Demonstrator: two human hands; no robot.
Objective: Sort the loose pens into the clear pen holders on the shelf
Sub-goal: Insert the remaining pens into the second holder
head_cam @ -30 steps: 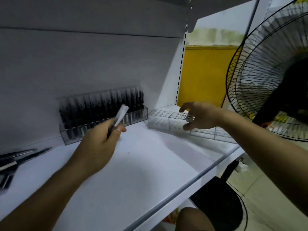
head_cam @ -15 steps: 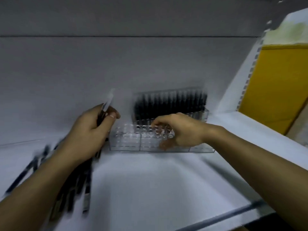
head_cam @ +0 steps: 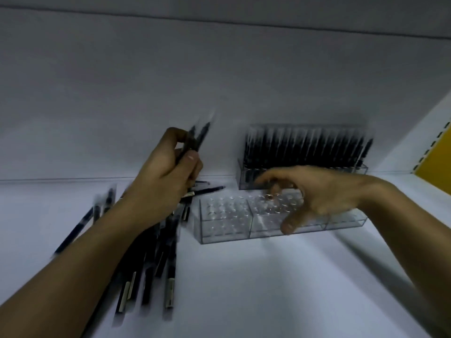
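Head view: right hand [head_cam: 324,191] grips the empty holder [head_cam: 224,220], now slid beside the loose pens [head_cam: 156,264]; left hand [head_cam: 163,184] grips some pens [head_cam: 199,135], ready

White shelf board [head_cam: 268,289], dim light. Grey back panel [head_cam: 219,81] at 12 o'clock; yellow panel [head_cam: 436,164] at 3 o'clock.

Back panel [head_cam: 146,81]: plain grey-white sheet filling the view from 9 o'clock through 12 to 2 o'clock, dim and evenly shaded.
Seam [head_cam: 219,21]: thin dark line across the back panel at 12 o'clock, dipping slightly toward the right, with a darker band above it.
Side panel [head_cam: 410,132]: pale slanted strip at 3 o'clock, next to the back panel.
Slotted upright [head_cam: 432,145]: row of small dark slots at 3 o'clock, along the side panel's right edge.
Yellow board [head_cam: 439,167]: at 3 o'clock, just right of the slotted upright, cut off by the frame edge.
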